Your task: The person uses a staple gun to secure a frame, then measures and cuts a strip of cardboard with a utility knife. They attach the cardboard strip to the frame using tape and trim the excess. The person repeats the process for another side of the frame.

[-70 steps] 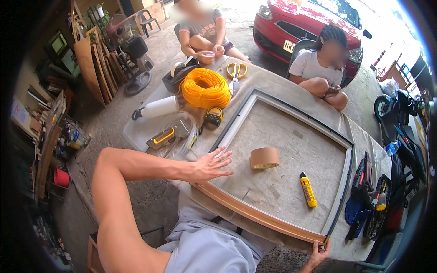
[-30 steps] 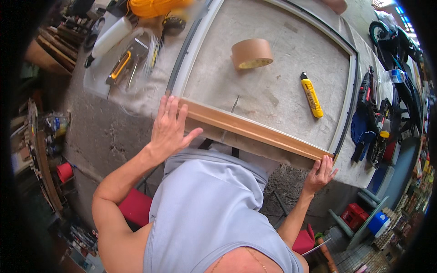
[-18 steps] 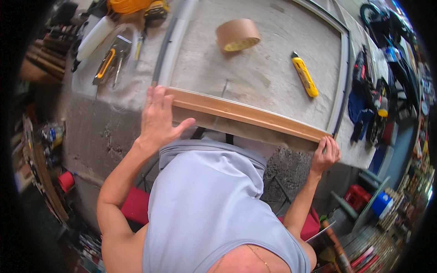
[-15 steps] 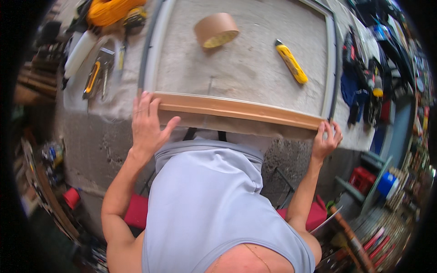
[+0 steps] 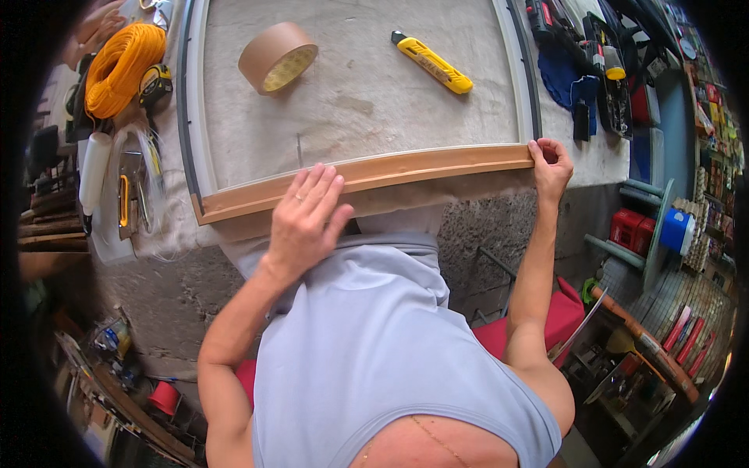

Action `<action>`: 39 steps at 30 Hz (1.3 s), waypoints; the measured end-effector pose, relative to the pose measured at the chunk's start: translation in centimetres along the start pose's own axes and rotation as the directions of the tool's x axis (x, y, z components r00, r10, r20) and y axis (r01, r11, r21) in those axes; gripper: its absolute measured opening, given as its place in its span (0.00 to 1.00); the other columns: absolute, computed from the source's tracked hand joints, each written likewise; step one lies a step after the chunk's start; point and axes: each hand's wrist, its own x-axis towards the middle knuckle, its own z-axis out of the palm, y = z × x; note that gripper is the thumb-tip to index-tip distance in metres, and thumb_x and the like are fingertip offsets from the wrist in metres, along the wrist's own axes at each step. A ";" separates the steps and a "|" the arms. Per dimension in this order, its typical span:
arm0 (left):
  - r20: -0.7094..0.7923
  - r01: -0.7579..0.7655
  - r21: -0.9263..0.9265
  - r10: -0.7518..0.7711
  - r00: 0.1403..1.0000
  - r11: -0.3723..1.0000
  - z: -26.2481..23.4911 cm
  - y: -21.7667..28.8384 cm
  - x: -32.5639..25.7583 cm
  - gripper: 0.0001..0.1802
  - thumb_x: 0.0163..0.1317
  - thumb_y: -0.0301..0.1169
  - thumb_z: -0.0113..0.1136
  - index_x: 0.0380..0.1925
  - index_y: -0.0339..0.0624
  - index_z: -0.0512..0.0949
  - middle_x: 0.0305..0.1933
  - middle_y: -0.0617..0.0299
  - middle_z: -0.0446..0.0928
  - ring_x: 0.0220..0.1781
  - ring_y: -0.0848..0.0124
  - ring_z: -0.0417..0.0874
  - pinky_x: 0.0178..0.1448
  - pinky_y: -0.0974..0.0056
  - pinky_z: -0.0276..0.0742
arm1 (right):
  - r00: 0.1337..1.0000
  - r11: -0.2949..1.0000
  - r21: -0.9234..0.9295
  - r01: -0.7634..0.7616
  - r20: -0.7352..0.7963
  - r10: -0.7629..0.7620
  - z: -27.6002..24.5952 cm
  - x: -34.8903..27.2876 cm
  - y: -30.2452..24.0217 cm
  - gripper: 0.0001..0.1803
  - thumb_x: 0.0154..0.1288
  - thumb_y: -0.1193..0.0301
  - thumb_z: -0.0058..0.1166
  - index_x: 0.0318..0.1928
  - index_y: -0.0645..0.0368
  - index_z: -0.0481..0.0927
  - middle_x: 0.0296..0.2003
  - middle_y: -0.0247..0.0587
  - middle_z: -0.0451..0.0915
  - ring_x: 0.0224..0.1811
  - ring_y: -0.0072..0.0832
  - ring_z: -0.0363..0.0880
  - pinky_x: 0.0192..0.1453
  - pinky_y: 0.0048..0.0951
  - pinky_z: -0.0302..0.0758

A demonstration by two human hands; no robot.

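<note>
A rectangular frame with a dark outer edge and a pale inner edge lies on the cloth-covered table. Brown tape runs along its whole near side. My left hand rests on this strip left of its middle, fingers stretched out and thumb apart. At the near right corner, my right hand pinches the tape's end between thumb and fingers. Inside the frame are a roll of brown tape, standing on its edge, and a yellow utility knife with a black tip.
To the left lie an orange rope coil, a tape measure, a white tube and a second knife. Several tools lie to the right. What looks like another person's hand shows at the far left.
My left hand has slid right along the taped side, away from the left corner. My right hand stays at the right corner. The view has shifted and turned a little.
</note>
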 end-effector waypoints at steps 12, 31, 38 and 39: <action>0.272 -0.184 -0.036 0.187 0.944 0.982 -2.4 -5.8 7.7 0.18 0.47 0.48 0.72 0.30 0.49 0.80 0.31 0.64 0.74 0.39 0.64 0.73 0.49 0.58 0.69 | 0.996 0.998 0.013 -0.064 0.055 0.063 -0.4 1.0 0.3 0.09 0.53 0.72 0.69 0.31 0.62 0.83 0.25 0.32 0.82 0.28 0.17 0.78 0.36 0.20 0.75; 0.175 -0.533 -0.002 0.525 0.833 0.846 11.3 4.6 21.2 0.33 0.53 0.67 0.56 0.13 0.48 0.82 0.25 0.66 0.75 0.41 0.65 0.71 0.48 0.61 0.63 | 0.995 0.995 0.006 -0.103 0.011 0.103 -0.2 0.7 -1.2 0.09 0.50 0.72 0.70 0.30 0.61 0.84 0.24 0.37 0.85 0.26 0.21 0.83 0.34 0.24 0.79; 0.197 -0.568 0.097 0.543 0.816 0.818 13.8 8.3 24.6 0.36 0.53 0.69 0.52 0.17 0.47 0.85 0.31 0.64 0.79 0.48 0.63 0.72 0.51 0.60 0.63 | 0.995 0.995 -0.018 -0.098 -0.006 0.097 -0.3 0.6 -0.9 0.09 0.48 0.71 0.70 0.29 0.61 0.84 0.24 0.38 0.84 0.26 0.22 0.83 0.34 0.24 0.79; 0.171 -0.564 0.096 0.544 0.821 0.820 14.3 8.6 24.9 0.36 0.53 0.69 0.52 0.18 0.48 0.86 0.32 0.63 0.79 0.48 0.63 0.72 0.51 0.60 0.63 | 0.996 0.996 -0.020 -0.090 -0.010 0.089 -0.3 0.6 -1.2 0.09 0.48 0.71 0.70 0.29 0.61 0.84 0.24 0.38 0.84 0.26 0.22 0.83 0.34 0.24 0.79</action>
